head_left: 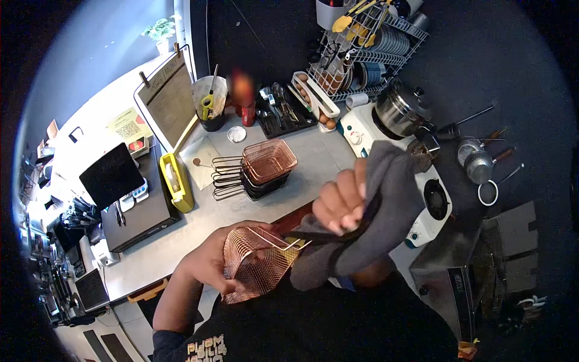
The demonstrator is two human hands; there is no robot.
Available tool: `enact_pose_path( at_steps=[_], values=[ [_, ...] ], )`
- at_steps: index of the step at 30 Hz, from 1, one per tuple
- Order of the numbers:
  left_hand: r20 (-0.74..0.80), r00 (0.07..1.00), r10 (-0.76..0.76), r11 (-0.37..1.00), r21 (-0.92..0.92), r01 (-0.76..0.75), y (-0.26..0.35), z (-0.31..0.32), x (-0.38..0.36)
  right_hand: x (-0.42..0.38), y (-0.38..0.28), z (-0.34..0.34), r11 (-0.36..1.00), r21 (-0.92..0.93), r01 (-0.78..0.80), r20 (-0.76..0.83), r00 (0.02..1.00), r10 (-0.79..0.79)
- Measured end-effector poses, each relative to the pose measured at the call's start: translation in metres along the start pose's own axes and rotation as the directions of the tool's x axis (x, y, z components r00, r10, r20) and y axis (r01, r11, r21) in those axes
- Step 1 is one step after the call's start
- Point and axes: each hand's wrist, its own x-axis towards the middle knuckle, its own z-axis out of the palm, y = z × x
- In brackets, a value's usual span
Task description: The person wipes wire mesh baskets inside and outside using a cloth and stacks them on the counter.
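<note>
A copper-coloured wire fry basket (256, 277) is tilted close to my body, its opening turned sideways. My left hand (212, 258) grips it from the left, thumb below and fingers over the top. A thick dark grey cloth (395, 193) is bunched in my right hand (341, 202), whose fingers are curled around it just right of the basket. Part of the cloth hangs down beside the basket's wire handle (286, 244). On the counter beyond stands a stack of similar fry baskets (269, 160), copper on top and black below, handles pointing left.
A yellow tape dispenser (175, 184) and a cash drawer (142, 214) with a black screen (113, 175) stand left. Behind are a cutlery tray (283, 111), egg holder (316, 102) and dish rack (362, 60). Right are burners (435, 199) and a steel pot (401, 108).
</note>
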Motion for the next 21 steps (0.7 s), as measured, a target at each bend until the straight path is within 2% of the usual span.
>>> enact_pose_path(
  at_steps=[2, 5, 8, 12, 14, 21],
  values=[
    [0.019, 0.999, 0.045, 0.997, 0.069, -0.046, 0.002, -0.002, 0.004, 0.009, -0.005, -0.001, 1.0, 0.008, 0.02, 0.022, 1.0, -0.02],
    [-0.027, 0.999, 0.022, 1.0, 0.012, -0.022, 0.012, 0.002, 0.004, 0.006, 0.001, -0.003, 1.0, -0.002, 0.005, 0.002, 1.0, -0.005],
    [-0.035, 0.997, 0.067, 0.996, 0.069, -0.064, 0.011, 0.002, 0.006, -0.014, 0.021, -0.007, 0.999, -0.019, -0.026, -0.041, 0.999, 0.025],
    [-0.083, 0.997, -0.002, 1.0, 0.005, 0.002, 0.017, 0.009, 0.009, 0.005, -0.001, -0.011, 1.0, 0.001, 0.013, -0.014, 1.0, -0.013],
    [-0.053, 0.998, 0.025, 0.996, 0.091, -0.02, 0.017, 0.006, 0.012, 0.018, -0.013, -0.008, 1.0, 0.005, 0.026, 0.018, 1.0, -0.026],
    [-0.08, 0.997, -0.01, 0.994, 0.109, 0.019, 0.022, 0.006, 0.011, -0.004, 0.021, -0.021, 0.999, -0.022, -0.034, 0.025, 0.999, 0.035]
  ],
)
